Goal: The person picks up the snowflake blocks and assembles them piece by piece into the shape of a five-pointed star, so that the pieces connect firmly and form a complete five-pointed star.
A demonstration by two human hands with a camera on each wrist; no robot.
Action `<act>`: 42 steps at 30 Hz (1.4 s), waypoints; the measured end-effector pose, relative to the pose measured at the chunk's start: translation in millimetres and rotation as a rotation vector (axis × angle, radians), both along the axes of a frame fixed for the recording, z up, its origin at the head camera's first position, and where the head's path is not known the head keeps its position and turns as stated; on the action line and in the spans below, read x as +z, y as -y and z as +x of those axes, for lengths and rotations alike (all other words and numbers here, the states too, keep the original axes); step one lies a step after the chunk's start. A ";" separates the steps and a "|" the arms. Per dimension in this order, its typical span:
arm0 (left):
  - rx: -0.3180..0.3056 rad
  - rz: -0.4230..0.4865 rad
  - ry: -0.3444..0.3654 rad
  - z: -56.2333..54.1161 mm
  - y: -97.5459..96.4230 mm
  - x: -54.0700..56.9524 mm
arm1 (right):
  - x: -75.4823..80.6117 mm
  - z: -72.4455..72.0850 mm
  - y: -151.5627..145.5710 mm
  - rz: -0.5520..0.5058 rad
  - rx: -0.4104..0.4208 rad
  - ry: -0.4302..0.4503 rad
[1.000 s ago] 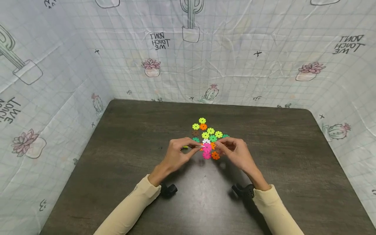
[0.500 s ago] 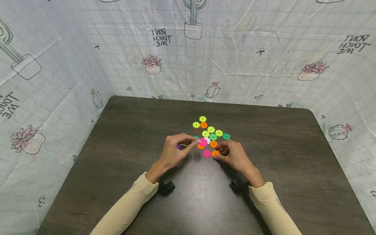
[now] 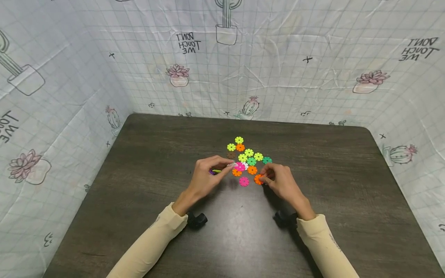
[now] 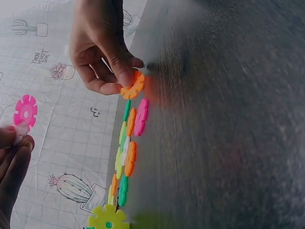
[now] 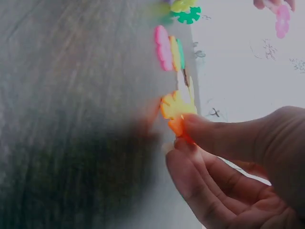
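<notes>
L hand (image 3: pixel 205 175) pinches a white piece (image 4: pixel 21 130) at the edge of a pink disc (image 3: pixel 240 166), raised above the dark table (image 3: pixel 240 235). Purple piece (image 3: pixel 211 172) + yellow-green disc (image 4: pixel 99 218) near that hand, partly hidden in the head view. Middle: loose pink disc (image 3: pixel 244 182) flat on table, other discs grouped behind it. Then a tilted orange disc (image 3: pixel 258 179), pinched btwn thumb & fingers of R hand (image 3: pixel 283 181) — can't tell if it touches table.
</notes>
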State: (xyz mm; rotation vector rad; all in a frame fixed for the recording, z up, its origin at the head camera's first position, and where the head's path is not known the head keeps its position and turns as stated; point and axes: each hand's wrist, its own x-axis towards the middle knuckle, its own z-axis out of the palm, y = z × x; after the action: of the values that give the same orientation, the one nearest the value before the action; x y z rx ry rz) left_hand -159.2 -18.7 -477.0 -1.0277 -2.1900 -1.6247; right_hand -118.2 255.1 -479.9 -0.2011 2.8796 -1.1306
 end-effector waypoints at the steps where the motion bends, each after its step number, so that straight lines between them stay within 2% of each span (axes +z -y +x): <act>1: -0.003 0.001 -0.002 -0.2 -0.3 -0.1 | 1.2 0.4 -0.8 -0.010 -0.010 -0.006; 8: -0.016 0.016 -0.009 0.1 -0.7 -1.6 | 14.7 1.9 -2.0 -0.100 -0.050 -0.006; 15: -0.027 0.023 -0.006 0.3 -2.9 -3.1 | 34.4 2.8 7.2 -0.321 -0.024 0.015; 19: -0.030 0.014 0.003 1.9 -4.2 -3.0 | 42.8 5.0 13.1 -0.393 -0.017 0.042; 26: -0.031 0.000 0.022 4.5 -6.6 -1.3 | 48.1 6.4 17.8 -0.420 -0.016 0.064; 42: -0.039 0.002 0.012 9.4 -13.1 -2.0 | 44.1 8.8 21.2 -0.486 0.017 0.112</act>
State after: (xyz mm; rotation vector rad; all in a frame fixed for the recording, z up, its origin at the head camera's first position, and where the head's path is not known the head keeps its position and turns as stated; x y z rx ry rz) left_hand -149.8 -5.6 -478.9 -1.0696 -2.1892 -1.6533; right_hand -109.4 233.9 -435.8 -0.1682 2.4540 -1.7572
